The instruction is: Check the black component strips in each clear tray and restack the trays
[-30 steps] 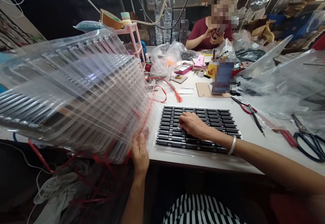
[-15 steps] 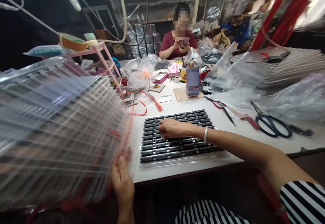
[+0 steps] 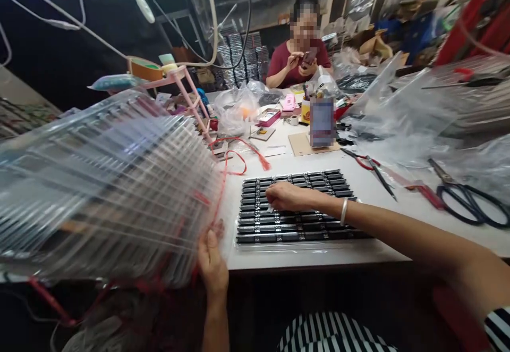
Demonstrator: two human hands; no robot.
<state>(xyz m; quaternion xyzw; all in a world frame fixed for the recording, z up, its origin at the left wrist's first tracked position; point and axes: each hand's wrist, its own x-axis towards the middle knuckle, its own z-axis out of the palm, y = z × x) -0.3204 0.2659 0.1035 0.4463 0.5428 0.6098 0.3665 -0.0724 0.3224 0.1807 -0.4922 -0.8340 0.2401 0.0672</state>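
Observation:
A clear plastic tray (image 3: 303,245) lies on the white table, filled with rows of black ridged strips (image 3: 279,238). My right hand (image 3: 289,197) reaches over the strips, fingers curled together; a small pale bit shows under them, too small to name. At the left stands a large stack of clear plastic trays (image 3: 159,182), blurred. Its right edge is against my left hand (image 3: 213,259), whose fingers are wrapped at that edge beside a red cord (image 3: 221,198).
Scissors (image 3: 464,195), red-handled pliers (image 3: 368,166) and a phone (image 3: 322,122) on a board lie beyond the tray. Plastic bags (image 3: 418,112) heap at the right. Across the table sits a person (image 3: 297,67) holding a phone. A pink rack (image 3: 191,94) stands at back left.
The view has swung left, so everything appears farther right. My right hand stays over the strips, fingers still curled. My left hand remains at the edge of the stack.

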